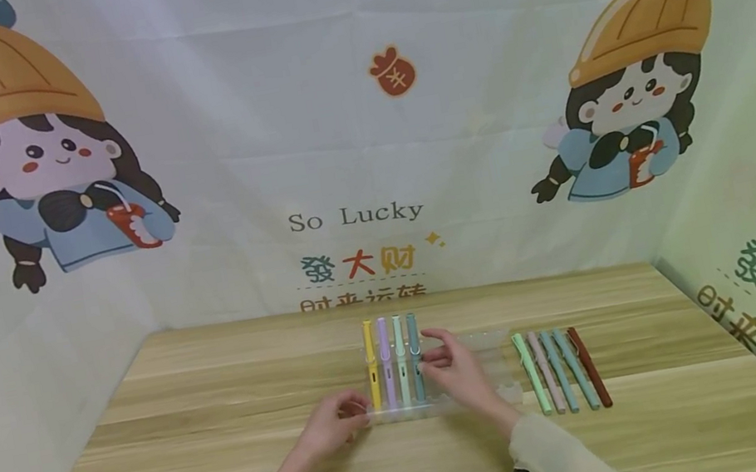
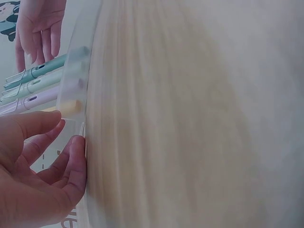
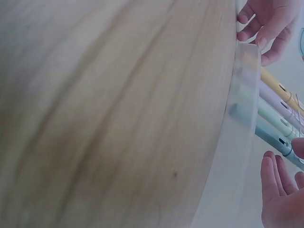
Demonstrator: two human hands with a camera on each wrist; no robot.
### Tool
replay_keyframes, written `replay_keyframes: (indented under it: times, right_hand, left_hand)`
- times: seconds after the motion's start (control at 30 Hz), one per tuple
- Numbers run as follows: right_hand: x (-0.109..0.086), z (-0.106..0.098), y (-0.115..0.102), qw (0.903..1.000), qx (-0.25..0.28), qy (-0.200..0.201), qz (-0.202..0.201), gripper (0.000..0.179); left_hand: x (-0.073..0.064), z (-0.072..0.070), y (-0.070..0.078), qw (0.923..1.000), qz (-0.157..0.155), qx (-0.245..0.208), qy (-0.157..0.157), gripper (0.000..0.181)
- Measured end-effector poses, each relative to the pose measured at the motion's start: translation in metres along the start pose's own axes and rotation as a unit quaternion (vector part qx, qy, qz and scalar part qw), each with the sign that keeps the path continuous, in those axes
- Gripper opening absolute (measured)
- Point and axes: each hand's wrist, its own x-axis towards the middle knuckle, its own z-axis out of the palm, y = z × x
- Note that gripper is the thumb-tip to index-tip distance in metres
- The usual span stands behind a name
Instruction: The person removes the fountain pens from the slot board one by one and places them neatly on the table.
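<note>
A clear plastic pen tray [image 1: 482, 396] lies on the table, holding a yellow pen [image 1: 372, 365], a lavender pen [image 1: 387, 365], a mint pen [image 1: 402, 362] and a teal pen [image 1: 415, 357] side by side, caps at the far end. My left hand [image 1: 338, 422] pinches the tray's near left corner between thumb and fingers. Beside the teal pen is my right hand [image 1: 456, 370], its fingers fairly straight and the thumb close to the barrel. In the right wrist view, those fingers [image 3: 270, 183] are extended with nothing gripped between them.
Right of the tray, several capped pens lie in a row: a light green pen [image 1: 532, 373], a pinkish pen [image 1: 547, 372], blue ones, and a dark red pen [image 1: 589, 367]. A printed cloth [image 1: 362, 146] surrounds the wooden table [image 1: 221, 382] at the back and sides.
</note>
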Motion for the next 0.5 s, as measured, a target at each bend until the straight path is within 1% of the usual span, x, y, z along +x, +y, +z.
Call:
replay_keyframes:
  times: [0.1, 0.23, 0.37, 0.5]
  right_hand:
    - [0.001, 0.003, 0.000, 0.9999, -0.010, -0.003, 0.001, 0.049]
    - [0.004, 0.007, 0.009, 0.9994, -0.033, -0.005, 0.006, 0.052]
    - [0.006, 0.010, 0.014, 0.9992, -0.040, -0.005, 0.003, 0.054]
    - [0.006, 0.012, 0.013, 0.9991, -0.043, -0.002, 0.002, 0.055]
  left_hand:
    - [0.000, 0.000, 0.001, 1.0000, -0.002, 0.002, 0.000, 0.015]
    - [0.000, 0.000, 0.000, 1.0000, -0.003, 0.003, 0.000, 0.014]
    - [0.000, 0.000, 0.000, 1.0000, -0.005, 0.000, -0.001, 0.015]
    - [0.001, 0.001, -0.001, 1.0000, -0.006, 0.000, 0.001, 0.014]
